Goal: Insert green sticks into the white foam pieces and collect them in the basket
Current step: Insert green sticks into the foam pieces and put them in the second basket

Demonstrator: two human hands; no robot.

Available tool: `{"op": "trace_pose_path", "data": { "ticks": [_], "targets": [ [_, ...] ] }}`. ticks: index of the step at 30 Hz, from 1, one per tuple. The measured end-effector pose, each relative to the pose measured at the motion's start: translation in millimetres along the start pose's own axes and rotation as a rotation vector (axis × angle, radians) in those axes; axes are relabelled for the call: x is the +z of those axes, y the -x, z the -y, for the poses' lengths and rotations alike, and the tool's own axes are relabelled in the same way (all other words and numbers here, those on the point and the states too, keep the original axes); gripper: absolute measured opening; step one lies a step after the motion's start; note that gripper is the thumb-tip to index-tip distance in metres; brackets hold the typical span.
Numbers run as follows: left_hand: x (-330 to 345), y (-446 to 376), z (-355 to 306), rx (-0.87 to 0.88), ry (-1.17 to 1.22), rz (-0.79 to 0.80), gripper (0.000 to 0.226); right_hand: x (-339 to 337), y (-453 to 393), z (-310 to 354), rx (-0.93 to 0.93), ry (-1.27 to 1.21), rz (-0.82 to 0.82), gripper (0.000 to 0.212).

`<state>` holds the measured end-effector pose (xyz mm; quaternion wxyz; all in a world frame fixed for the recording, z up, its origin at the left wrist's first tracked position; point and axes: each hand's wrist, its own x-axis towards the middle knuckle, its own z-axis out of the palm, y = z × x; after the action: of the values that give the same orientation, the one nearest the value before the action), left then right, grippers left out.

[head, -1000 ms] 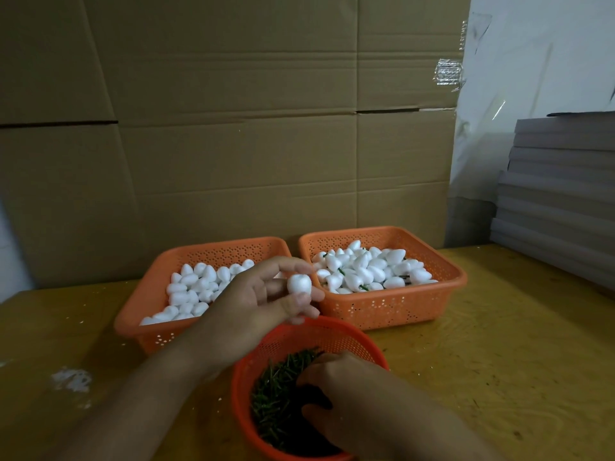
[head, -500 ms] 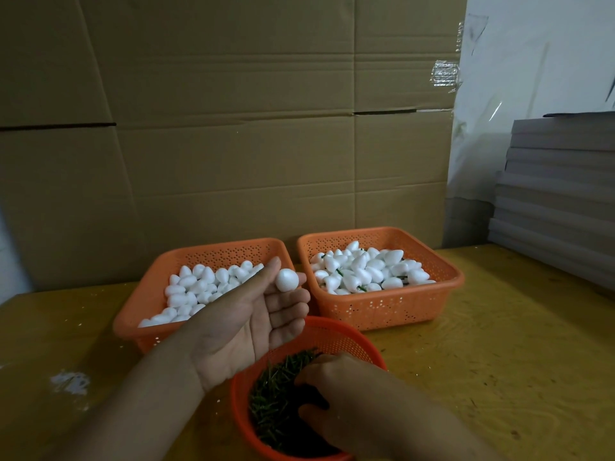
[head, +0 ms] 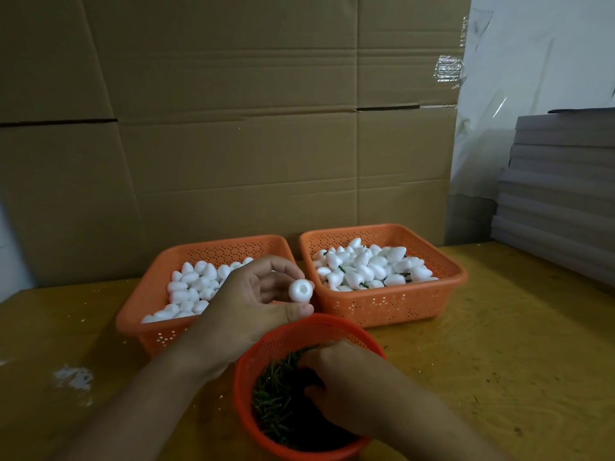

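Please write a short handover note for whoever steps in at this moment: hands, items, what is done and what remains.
Left hand pinches one foam piece, hole facing you, no stick in it yet.
Right hand is down in the round basket of green sticks; whether it grips one is hidden.
Left basket holds plain foam pieces; right basket holds finished ones with sticks.
Left to do: take a stick, push it in, drop the piece in the right basket, repeat.
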<state>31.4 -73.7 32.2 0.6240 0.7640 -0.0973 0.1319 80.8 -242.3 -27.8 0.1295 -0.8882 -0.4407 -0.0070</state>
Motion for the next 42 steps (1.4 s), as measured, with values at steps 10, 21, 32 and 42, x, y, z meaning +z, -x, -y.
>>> {"op": "trace_pose_path", "data": {
  "ticks": [10,21,32,42],
  "targets": [
    [1,0,3,0.036,-0.044,-0.008,0.033,-5,-3,2,0.034,-0.069,-0.048,0.017],
    [0,0,3,0.006,-0.024,0.018,0.028,-17,3,0,0.054,-0.359,-0.255,0.012],
    [-4,-1,3,-0.018,-0.025,-0.061,0.033,-36,10,-1,0.152,-1.621,-0.299,0.027],
    [-4,-2,4,-0.062,0.006,-0.047,0.041,-36,10,1,0.119,-1.848,-0.321,0.034]
  ]
}}
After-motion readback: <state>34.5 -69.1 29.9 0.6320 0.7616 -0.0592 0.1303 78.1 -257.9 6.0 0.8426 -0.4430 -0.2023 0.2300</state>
